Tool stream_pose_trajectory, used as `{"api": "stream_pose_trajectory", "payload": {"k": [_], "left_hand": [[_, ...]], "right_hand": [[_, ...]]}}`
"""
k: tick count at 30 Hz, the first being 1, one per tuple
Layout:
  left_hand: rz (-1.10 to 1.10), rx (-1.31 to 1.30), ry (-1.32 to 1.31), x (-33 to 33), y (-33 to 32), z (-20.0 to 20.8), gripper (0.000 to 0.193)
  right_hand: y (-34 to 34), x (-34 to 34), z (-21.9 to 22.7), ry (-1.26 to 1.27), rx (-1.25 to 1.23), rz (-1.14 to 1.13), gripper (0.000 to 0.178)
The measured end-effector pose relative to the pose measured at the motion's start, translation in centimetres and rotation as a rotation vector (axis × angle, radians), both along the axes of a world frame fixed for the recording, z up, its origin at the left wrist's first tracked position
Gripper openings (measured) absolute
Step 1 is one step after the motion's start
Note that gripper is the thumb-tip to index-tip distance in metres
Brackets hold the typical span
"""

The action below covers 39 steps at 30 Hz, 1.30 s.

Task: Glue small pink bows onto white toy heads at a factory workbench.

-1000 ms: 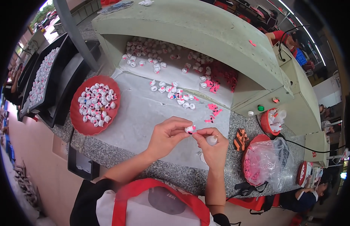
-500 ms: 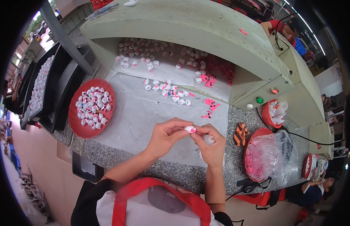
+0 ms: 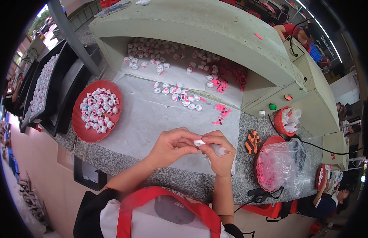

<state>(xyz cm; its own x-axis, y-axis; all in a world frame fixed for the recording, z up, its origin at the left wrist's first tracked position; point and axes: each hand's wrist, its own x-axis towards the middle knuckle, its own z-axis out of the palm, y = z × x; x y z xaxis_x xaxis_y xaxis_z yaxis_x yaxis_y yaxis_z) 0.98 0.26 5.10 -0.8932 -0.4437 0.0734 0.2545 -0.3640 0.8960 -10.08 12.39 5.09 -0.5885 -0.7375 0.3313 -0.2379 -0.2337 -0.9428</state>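
Note:
In front of my chest, both hands meet over the paper-covered worktop. A small rounded white piece [image 3: 199, 142] is pinched between the fingertips of my left hand [image 3: 170, 148], thumb below and fingers above. My right hand [image 3: 219, 155] touches the same piece with thumb and index finger. Tucked in the right palm is a small translucent bottle [image 3: 219, 150] with a thin tip pointing right. Beyond the hands lie several similar white pieces with pink parts [image 3: 180, 95], and to their right loose pink parts [image 3: 221, 113]. The underside of the held piece is hidden.
Left stands a red scalloped bowl [image 3: 77, 129] of white pieces; behind it, black trays [image 3: 53, 95]. A green-grey box-shaped machine [image 3: 192, 29] spans the back. To the right are an orange-black object [image 3: 252, 141], a bagged pink-parts bowl [image 3: 260, 174] and a red cup [image 3: 281, 129].
The white piece has been turned, so its pink patch no longer shows. My right index finger has come over it, and the left fingers have shifted slightly. The whole view has moved a little.

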Motion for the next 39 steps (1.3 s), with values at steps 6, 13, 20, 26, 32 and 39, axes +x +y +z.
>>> {"api": "stream_pose_trajectory", "payload": {"k": [6,13,20,26,32,39], "left_hand": [[-0.04,-0.106,-0.001,0.3,0.4,-0.2,0.026],[-0.004,-0.004,-0.038,1.3,-0.5,-0.6,0.021],[0.24,0.067,-0.176,3.9,-4.4,-3.1,0.019],[0.823,-0.717,-0.499,9.4,-12.0,-3.3,0.027],[0.945,-1.249,-0.72,0.2,-13.3,-4.9,0.021],[0.617,-0.884,-0.531,-2.8,-12.8,-8.4,0.02]], "right_hand": [[0.2,0.6,-0.1,-0.421,-0.096,0.068,0.017],[-1.5,1.8,-0.8,-0.427,-0.023,0.046,0.017],[-7.7,4.5,-3.2,-0.509,0.154,0.009,0.012],[-9.2,5.6,-3.6,-0.347,0.244,0.045,0.014],[-6.0,5.0,-4.0,-0.346,0.272,-0.013,0.022],[-1.8,3.2,-4.8,-0.401,0.118,-0.089,0.036]]}}
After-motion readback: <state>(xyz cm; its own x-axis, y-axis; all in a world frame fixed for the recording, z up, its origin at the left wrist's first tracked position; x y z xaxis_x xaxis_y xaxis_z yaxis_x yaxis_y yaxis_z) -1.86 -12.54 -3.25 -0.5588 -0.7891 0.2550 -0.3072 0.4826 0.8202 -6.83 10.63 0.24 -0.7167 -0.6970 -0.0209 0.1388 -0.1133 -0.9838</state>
